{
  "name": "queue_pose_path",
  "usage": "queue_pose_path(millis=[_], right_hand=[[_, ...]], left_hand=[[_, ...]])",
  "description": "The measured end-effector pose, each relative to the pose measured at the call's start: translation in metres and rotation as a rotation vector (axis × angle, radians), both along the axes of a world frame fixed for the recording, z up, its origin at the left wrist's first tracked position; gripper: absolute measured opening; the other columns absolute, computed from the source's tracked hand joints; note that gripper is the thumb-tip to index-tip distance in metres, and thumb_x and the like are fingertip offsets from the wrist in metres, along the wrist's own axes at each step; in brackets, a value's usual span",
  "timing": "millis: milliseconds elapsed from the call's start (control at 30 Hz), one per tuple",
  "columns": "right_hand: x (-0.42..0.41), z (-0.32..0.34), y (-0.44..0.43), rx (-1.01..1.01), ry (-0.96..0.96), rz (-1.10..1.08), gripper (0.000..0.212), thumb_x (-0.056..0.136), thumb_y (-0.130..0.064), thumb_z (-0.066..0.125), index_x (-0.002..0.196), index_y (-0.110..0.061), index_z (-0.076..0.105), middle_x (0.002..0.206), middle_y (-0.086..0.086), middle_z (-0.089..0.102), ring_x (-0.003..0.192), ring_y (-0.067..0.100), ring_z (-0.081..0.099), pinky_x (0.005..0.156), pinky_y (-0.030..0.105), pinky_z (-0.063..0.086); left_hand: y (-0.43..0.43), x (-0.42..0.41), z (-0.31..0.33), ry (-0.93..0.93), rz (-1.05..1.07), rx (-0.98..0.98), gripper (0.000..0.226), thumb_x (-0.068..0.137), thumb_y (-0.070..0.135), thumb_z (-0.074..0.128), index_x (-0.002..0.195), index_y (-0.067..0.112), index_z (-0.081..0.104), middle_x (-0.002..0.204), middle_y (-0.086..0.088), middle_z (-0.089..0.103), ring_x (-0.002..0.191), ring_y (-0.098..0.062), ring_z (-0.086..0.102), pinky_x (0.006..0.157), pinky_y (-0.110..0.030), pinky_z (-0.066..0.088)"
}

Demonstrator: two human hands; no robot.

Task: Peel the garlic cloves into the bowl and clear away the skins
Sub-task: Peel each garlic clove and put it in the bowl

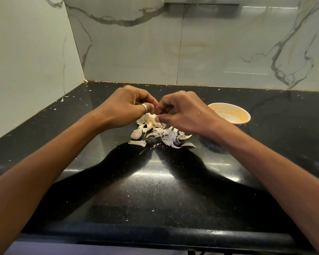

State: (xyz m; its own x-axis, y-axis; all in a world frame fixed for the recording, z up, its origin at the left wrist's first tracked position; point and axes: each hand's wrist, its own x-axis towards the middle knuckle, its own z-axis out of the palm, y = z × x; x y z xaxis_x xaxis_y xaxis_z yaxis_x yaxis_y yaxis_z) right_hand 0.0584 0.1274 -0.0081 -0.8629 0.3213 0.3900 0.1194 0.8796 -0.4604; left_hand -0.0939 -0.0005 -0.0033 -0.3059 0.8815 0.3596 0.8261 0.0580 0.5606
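Black counter [155,190]; bowl [247,115] sits to the right, apart from the work. Left hand [123,107] and right hand [182,111] meet at the fingertips, pinching a held clove, mostly hidden, above the skins [168,138]. An unpeeled clove [136,134] lies beside the pile. Risk: the held clove slips into the skins, and tugging scatters flakes.

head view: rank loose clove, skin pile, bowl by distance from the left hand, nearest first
1. Loose clove: just below the left hand, on the near side.
2. Skin pile: further right, under the right hand.
3. Bowl: far right, beyond the right hand.
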Motion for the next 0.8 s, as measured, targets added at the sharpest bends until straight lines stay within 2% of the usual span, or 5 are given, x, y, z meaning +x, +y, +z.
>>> queue_pose_path(millis=[133,267,367,633,800], right_hand=[[0.0,0.0,0.002,-0.092,0.083,-0.012,0.007,0.088,-0.015,0.08,0.094,-0.013,0.077,0.077,0.001,0.075,0.067,0.011,0.073,0.071,0.04,0.062],[0.0,0.0,0.004,-0.241,0.138,0.009,0.007,0.088,-0.009,0.08,0.093,-0.012,0.077,0.075,0.001,0.075,0.066,0.011,0.075,0.07,0.032,0.064],[-0.002,-0.001,0.007,-0.349,0.177,0.023,0.01,0.088,-0.007,0.08,0.095,-0.014,0.078,0.078,0.003,0.076,0.07,0.013,0.074,0.071,0.027,0.061],[0.0,0.001,0.007,-0.46,0.228,0.024,0.009,0.087,-0.009,0.079,0.092,-0.016,0.078,0.081,0.009,0.077,0.071,0.017,0.066,0.07,0.038,0.059],[0.001,0.002,0.008,-0.483,0.281,-0.013,0.008,0.086,-0.012,0.082,0.093,-0.016,0.078,0.085,0.006,0.079,0.087,0.027,0.076,0.087,0.047,0.062]], left_hand=[[0.0,0.0,-0.001,-0.006,-0.011,0.023,0.031,0.096,0.002,0.053,0.095,0.023,0.077,0.079,0.008,0.075,0.049,-0.007,0.045,0.051,-0.027,0.041],[-0.001,-0.004,0.001,-0.024,0.007,0.072,0.024,0.093,0.003,0.062,0.098,0.021,0.077,0.086,0.006,0.077,0.075,-0.025,0.069,0.076,-0.044,0.06],[-0.001,-0.006,0.002,-0.061,-0.022,0.102,0.014,0.089,0.01,0.074,0.101,0.018,0.078,0.089,0.002,0.077,0.086,-0.016,0.074,0.088,-0.042,0.059],[0.001,0.003,0.003,-0.204,-0.029,0.077,0.009,0.094,0.019,0.07,0.1,0.02,0.076,0.072,0.01,0.073,0.059,-0.001,0.062,0.052,-0.012,0.046],[0.001,0.011,0.0,-0.334,-0.059,0.077,0.015,0.095,0.013,0.068,0.108,0.015,0.075,0.082,0.002,0.076,0.065,-0.002,0.067,0.045,-0.019,0.047]])
